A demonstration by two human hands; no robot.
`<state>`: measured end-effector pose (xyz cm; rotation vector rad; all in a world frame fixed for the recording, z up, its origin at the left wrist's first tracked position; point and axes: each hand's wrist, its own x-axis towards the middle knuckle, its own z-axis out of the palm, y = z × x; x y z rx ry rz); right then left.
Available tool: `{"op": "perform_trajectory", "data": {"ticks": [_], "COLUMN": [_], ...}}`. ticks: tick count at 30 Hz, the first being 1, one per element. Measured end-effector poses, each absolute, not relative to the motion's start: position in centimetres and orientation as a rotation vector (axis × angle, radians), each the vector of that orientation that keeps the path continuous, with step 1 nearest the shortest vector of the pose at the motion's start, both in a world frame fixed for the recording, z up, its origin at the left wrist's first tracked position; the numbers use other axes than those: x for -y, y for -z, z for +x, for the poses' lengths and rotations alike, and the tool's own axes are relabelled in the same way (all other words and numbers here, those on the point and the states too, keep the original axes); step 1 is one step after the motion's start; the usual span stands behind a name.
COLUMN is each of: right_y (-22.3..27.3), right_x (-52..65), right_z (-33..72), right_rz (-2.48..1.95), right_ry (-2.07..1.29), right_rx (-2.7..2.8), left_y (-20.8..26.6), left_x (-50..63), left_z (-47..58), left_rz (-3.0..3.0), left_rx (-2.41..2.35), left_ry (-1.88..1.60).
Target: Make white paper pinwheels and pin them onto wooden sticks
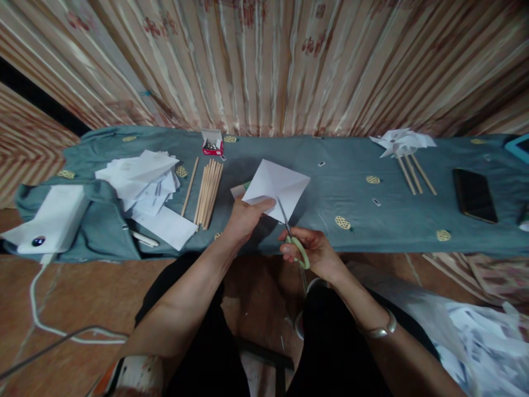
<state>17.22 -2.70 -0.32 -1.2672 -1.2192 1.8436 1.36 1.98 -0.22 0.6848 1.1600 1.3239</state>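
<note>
A creased white paper square is pinched at its lower left by my left hand, thumb on top. My right hand has its fingers in the light green handles of a pair of scissors. The blades point up and away from me and lie at the near corner of the paper, along the middle. How far they have cut is too fine to make out. Under the paper's left edge a small piece of card or paper sticks out.
Left on the cloth-covered table are a paper pile, wooden sticks, a red box of small metal pieces and a white device. Paper pinwheels and a phone lie right. A bag of paper scraps stands below.
</note>
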Motion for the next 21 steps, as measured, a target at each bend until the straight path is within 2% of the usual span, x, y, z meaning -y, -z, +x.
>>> {"op": "perform_trajectory", "data": {"ticks": [21], "right_y": [0.51], "right_x": [2.71], "right_z": [17.10], "right_rz": [-1.314], "right_ry": [-1.832], "right_rx": [1.177], "left_y": [0.22], "left_x": [-1.91], "left_z": [1.43], "left_rz": [0.657], "left_rx": [-1.151], "left_ry": [-1.335]}}
